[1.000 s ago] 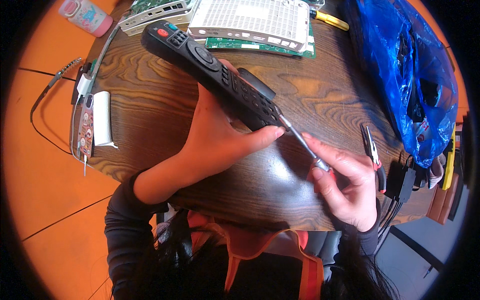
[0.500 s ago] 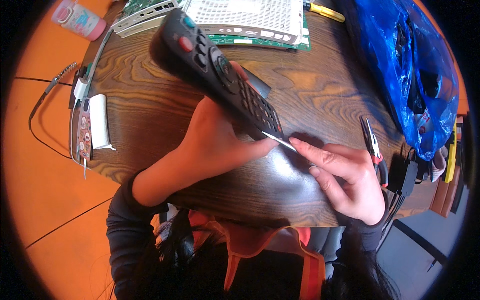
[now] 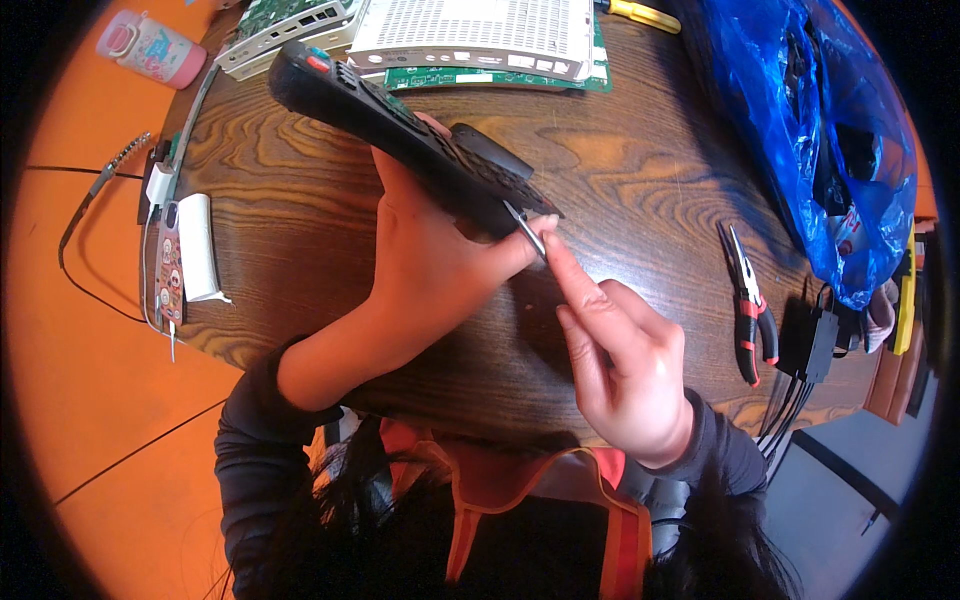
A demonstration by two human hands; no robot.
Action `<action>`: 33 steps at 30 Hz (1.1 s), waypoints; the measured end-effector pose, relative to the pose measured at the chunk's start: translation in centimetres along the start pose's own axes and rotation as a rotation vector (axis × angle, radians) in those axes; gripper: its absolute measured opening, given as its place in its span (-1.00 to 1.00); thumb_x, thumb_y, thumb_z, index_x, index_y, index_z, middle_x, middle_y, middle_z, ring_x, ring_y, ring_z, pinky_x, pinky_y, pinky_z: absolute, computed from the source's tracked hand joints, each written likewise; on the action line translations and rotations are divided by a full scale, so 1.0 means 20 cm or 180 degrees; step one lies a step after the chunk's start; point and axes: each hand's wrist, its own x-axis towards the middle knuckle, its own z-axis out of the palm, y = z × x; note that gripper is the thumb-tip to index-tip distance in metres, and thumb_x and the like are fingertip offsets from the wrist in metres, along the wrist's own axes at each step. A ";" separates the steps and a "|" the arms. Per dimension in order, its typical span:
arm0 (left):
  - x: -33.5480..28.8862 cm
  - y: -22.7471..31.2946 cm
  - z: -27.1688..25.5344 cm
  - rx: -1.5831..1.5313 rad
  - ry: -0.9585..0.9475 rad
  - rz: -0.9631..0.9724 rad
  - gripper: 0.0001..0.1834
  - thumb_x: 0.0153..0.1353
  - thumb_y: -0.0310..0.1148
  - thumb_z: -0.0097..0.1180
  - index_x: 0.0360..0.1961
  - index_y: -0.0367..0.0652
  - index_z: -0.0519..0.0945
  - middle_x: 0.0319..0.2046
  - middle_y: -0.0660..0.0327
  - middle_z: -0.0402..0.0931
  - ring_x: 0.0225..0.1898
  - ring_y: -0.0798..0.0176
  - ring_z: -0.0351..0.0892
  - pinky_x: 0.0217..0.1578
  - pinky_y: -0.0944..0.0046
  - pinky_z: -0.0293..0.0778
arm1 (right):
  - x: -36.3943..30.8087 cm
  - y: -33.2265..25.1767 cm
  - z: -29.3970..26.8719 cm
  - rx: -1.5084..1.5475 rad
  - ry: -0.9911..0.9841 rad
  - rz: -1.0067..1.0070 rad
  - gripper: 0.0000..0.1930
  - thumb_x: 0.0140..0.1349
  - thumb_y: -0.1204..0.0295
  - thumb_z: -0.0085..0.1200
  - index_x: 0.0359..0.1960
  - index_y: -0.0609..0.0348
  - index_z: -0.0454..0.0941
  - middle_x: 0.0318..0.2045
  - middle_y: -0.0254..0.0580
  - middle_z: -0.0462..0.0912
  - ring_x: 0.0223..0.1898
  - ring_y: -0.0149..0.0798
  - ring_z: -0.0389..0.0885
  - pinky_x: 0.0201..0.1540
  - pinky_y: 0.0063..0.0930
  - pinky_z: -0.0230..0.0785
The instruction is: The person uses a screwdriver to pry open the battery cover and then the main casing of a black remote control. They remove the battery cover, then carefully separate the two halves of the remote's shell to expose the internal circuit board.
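A person's L hand (image 3: 430, 240) grips a long, black plastic, multi-button remote control (image 3: 420, 160), tilted above a dark brown wood-grain table (image 3: 640, 180), as the R hand (image 3: 630, 370) holds a slim silver metal tool (image 3: 525, 230), its tip at the remote's near-end edge. To the R lie long-nosed pliers w/ red-&-black handles (image 3: 748, 310), nr a crumpled translucent blue plastic bag (image 3: 760, 120); at the table's far side, a white perforated plastic casing (image 3: 480, 25) overlaps a green circuit board (image 3: 430, 77), w/ a yellow-handled tool (image 3: 645, 14) alongside. Far L: a pink-&-white bottle (image 3: 155, 50) & a white cylindrical roll (image 3: 198, 245).
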 end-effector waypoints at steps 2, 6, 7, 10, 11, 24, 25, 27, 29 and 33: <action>0.00 0.01 0.00 -0.0498 -0.0070 -0.0226 -0.28 -0.24 -0.39 0.46 -0.09 -0.29 0.26 -0.26 0.15 0.46 -0.23 0.28 0.51 -0.17 0.32 0.44 | 0.00 0.00 0.00 0.0167 0.0003 0.0125 -0.54 0.11 0.72 -0.02 0.11 0.31 0.42 -0.58 -0.07 0.47 -0.60 -0.28 0.44 -0.43 -0.59 0.32; -0.01 0.01 0.01 -0.0490 -0.0023 -0.0066 -0.41 -0.21 -0.47 0.43 -0.16 -0.25 0.34 -0.28 0.22 0.49 -0.23 0.33 0.51 -0.13 0.35 0.42 | 0.01 0.00 -0.04 0.0526 -0.0204 0.0325 -0.56 0.13 0.69 -0.04 0.11 0.30 0.42 -0.52 -0.05 0.55 -0.55 -0.30 0.51 -0.38 -0.57 0.36; -0.01 0.02 0.01 -0.0545 -0.0013 -0.0022 -0.41 -0.20 -0.48 0.43 -0.15 -0.25 0.34 -0.28 0.22 0.49 -0.23 0.33 0.51 -0.13 0.35 0.43 | 0.02 0.00 -0.05 0.0605 -0.0257 0.0354 -0.56 0.13 0.69 -0.04 0.11 0.30 0.43 -0.52 -0.06 0.56 -0.54 -0.30 0.52 -0.37 -0.57 0.36; -0.01 0.03 0.01 -0.0839 0.0014 0.0031 -0.42 -0.20 -0.49 0.41 -0.14 -0.24 0.34 -0.29 0.23 0.50 -0.23 0.33 0.52 -0.13 0.34 0.43 | 0.03 0.00 -0.12 0.0374 -0.0437 0.0265 -0.56 0.12 0.69 -0.04 0.10 0.29 0.44 -0.55 -0.09 0.55 -0.56 -0.31 0.50 -0.39 -0.57 0.35; -0.01 0.03 0.01 -0.1023 0.0034 -0.0019 -0.42 -0.20 -0.50 0.41 -0.14 -0.23 0.35 -0.29 0.23 0.50 -0.23 0.33 0.53 -0.13 0.34 0.43 | 0.04 0.01 -0.14 0.0226 -0.0507 0.0252 -0.56 0.11 0.69 -0.04 0.09 0.28 0.45 -0.56 -0.10 0.54 -0.57 -0.31 0.49 -0.40 -0.56 0.34; 0.02 -0.01 -0.03 -0.1675 -0.0910 0.0209 -0.32 -0.24 -0.53 0.43 -0.08 -0.21 0.30 -0.19 0.22 0.41 -0.14 0.31 0.48 -0.08 0.33 0.42 | 0.02 0.00 -0.20 0.0064 -0.0365 -0.0046 -0.52 0.03 0.73 -0.02 0.06 0.25 0.50 -0.67 -0.21 0.37 -0.66 -0.36 0.34 -0.53 -0.57 0.22; 0.02 -0.02 -0.03 -0.1664 -0.0921 0.0247 -0.32 -0.24 -0.52 0.43 -0.07 -0.22 0.31 -0.18 0.22 0.41 -0.13 0.32 0.48 -0.08 0.34 0.42 | 0.02 0.00 -0.20 0.0030 -0.0378 -0.0049 -0.52 0.02 0.73 -0.02 0.06 0.24 0.50 -0.67 -0.20 0.37 -0.66 -0.35 0.34 -0.53 -0.56 0.23; 0.02 -0.02 -0.02 -0.1641 -0.0931 0.0320 -0.31 -0.24 -0.51 0.43 -0.05 -0.22 0.32 -0.17 0.22 0.41 -0.12 0.34 0.47 -0.09 0.34 0.42 | 0.02 -0.01 -0.20 -0.0058 -0.0406 -0.0063 -0.51 0.01 0.74 -0.02 0.06 0.23 0.50 -0.66 -0.19 0.38 -0.66 -0.34 0.34 -0.53 -0.55 0.25; 0.01 -0.03 -0.03 -0.1434 -0.0973 0.0379 -0.29 -0.25 -0.49 0.43 -0.03 -0.23 0.32 -0.16 0.22 0.41 -0.11 0.36 0.46 -0.08 0.33 0.41 | 0.01 -0.02 -0.20 -0.0167 -0.0414 -0.0079 -0.50 0.00 0.75 -0.01 0.06 0.22 0.51 -0.66 -0.18 0.38 -0.65 -0.33 0.36 -0.52 -0.53 0.27; 0.01 -0.03 -0.03 -0.1413 -0.0902 0.0395 -0.31 -0.27 -0.46 0.43 -0.04 -0.22 0.35 -0.14 0.21 0.42 -0.09 0.34 0.44 -0.06 0.30 0.39 | 0.01 -0.02 -0.22 -0.0278 -0.0460 -0.0124 -0.51 0.00 0.75 0.00 0.04 0.21 0.52 -0.64 -0.17 0.40 -0.63 -0.32 0.39 -0.50 -0.54 0.31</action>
